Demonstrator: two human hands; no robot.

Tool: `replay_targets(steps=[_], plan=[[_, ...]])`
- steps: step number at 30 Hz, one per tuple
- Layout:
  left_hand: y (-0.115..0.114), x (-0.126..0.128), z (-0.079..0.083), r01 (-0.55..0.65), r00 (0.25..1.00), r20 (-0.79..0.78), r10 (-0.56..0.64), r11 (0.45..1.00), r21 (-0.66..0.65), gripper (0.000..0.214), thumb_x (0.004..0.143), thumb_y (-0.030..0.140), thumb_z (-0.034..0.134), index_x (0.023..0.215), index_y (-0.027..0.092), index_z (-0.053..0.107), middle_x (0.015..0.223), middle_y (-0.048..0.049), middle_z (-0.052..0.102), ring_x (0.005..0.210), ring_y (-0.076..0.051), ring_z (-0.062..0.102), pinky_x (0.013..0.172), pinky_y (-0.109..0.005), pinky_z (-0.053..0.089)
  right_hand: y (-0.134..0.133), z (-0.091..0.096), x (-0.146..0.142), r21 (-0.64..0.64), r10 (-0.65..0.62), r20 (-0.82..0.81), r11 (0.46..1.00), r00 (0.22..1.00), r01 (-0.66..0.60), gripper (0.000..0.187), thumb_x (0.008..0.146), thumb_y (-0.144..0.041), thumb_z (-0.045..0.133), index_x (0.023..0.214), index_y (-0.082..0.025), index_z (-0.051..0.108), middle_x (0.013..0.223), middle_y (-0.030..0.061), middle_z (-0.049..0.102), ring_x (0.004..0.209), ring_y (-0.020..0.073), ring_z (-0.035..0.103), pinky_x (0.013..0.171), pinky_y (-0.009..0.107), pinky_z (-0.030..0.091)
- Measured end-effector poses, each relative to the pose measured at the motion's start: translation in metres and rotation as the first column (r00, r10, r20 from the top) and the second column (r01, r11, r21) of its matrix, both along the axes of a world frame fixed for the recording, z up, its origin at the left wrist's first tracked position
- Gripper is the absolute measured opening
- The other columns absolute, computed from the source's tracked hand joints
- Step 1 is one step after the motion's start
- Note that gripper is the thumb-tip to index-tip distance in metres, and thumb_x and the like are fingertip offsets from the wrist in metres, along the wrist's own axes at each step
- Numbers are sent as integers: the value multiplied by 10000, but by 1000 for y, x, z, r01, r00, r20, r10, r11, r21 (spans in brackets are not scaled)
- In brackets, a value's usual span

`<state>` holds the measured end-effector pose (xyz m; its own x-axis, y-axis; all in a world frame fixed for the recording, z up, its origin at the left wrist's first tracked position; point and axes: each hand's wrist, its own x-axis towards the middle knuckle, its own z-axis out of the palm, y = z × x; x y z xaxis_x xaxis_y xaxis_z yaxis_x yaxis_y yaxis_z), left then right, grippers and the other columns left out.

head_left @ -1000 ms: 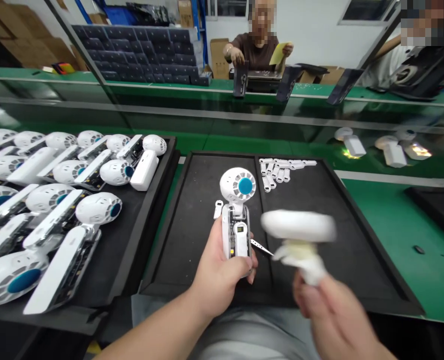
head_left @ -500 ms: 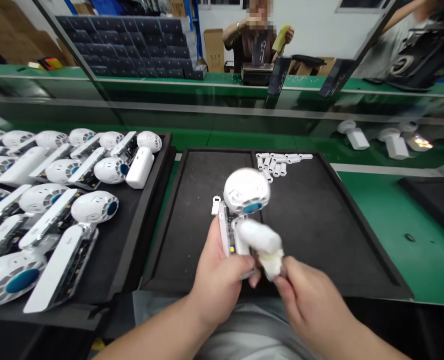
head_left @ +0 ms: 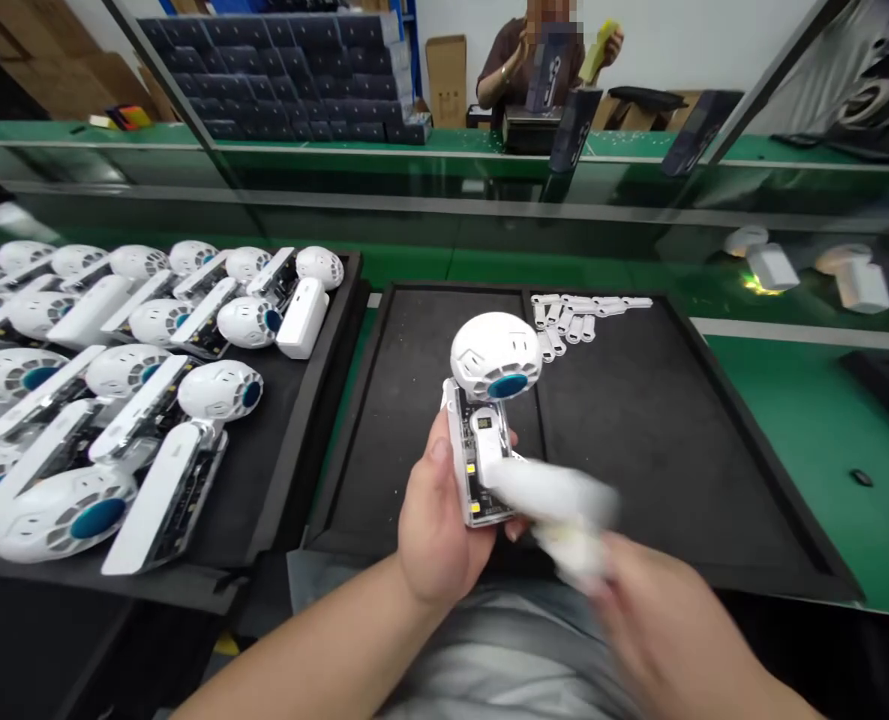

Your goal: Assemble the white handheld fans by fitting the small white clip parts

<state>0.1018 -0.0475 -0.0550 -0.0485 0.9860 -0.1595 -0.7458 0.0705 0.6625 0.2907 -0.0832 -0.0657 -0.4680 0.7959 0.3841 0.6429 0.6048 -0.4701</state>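
Note:
My left hand [head_left: 436,510] is closed round the open handle of a white handheld fan [head_left: 489,390], whose round head with a blue centre points up and whose circuit board shows. My right hand [head_left: 661,630] is smeared by motion at the lower right. It carries a white elongated piece [head_left: 553,492], with a cloth-like wrap round the fingers, just right of the fan's handle. Both are above the near edge of a black tray [head_left: 639,420].
A second black tray [head_left: 294,400] on the left holds several more unfinished white fans. Small white clips [head_left: 575,320] lie at the far side of my tray. Beyond runs a green conveyor belt [head_left: 489,265], and a person works across it.
My right hand brought the white piece in against the fan handle, then pulled it down and to the right. The fan head has tilted forward. The view has shifted slightly.

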Motion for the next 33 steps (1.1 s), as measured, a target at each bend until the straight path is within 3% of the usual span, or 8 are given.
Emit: replay_targets(steps=[4,10,15,17,20,23,27,33], plan=[[1,-4,-4,27,996,-77,-39,989,-145,417,689,286,741,1032,177,528,864,-24,574,601,-131,540,420,-223,417,16,-14,25,-46,58,167,998,984,-51,358,1044,-326,328,747,-236,506,565,-29,572,436,139,559,430,237,398],[9,-10,2,53,983,-161,-91,972,-227,417,648,157,662,1047,192,546,989,-52,604,672,-148,572,428,-228,438,70,-38,85,7,-406,513,883,756,469,312,969,-445,364,787,-246,521,509,16,581,438,258,598,430,300,280],[94,-11,17,-169,906,-420,59,959,-230,518,721,182,602,1228,210,507,1184,-117,605,744,-173,651,484,-235,494,102,-15,84,-338,-198,559,832,805,439,343,985,-438,383,858,-231,625,791,70,719,756,273,693,608,323,405],[132,-12,28,-219,882,-447,147,969,-113,669,811,241,562,1443,255,343,1386,-137,520,1046,-217,656,726,-321,585,116,0,78,-398,-153,507,831,848,388,353,988,-441,410,855,-222,653,886,77,734,849,263,690,675,319,430],[156,-18,42,-280,849,-465,253,960,13,884,869,324,562,1573,268,29,1621,-119,238,1442,-227,359,1110,-435,408,144,15,70,-336,-214,485,850,848,407,339,1000,-413,414,933,-199,668,955,93,733,894,255,681,709,315,440],[130,-28,41,-262,736,-626,259,961,90,913,801,330,678,1569,240,194,1636,-111,213,1500,-266,234,1205,-465,249,174,16,61,-268,-242,469,877,849,398,291,994,-378,455,1026,-177,663,1009,108,720,908,253,672,737,320,450],[58,-49,22,-120,376,-905,197,979,164,601,802,392,655,1374,243,543,1490,-95,482,1406,-300,410,1182,-484,323,206,5,40,-226,-151,410,938,899,261,287,948,-265,564,1215,-189,635,1205,106,657,1091,244,618,907,310,438],[-42,-86,-24,-141,330,-944,-6,989,-55,472,728,554,700,1137,319,708,1304,-55,648,1245,-331,577,1127,-511,425,272,0,-17,-176,-122,292,968,949,179,335,955,-255,585,1280,-171,590,1272,103,611,1204,232,550,1040,378,415]])
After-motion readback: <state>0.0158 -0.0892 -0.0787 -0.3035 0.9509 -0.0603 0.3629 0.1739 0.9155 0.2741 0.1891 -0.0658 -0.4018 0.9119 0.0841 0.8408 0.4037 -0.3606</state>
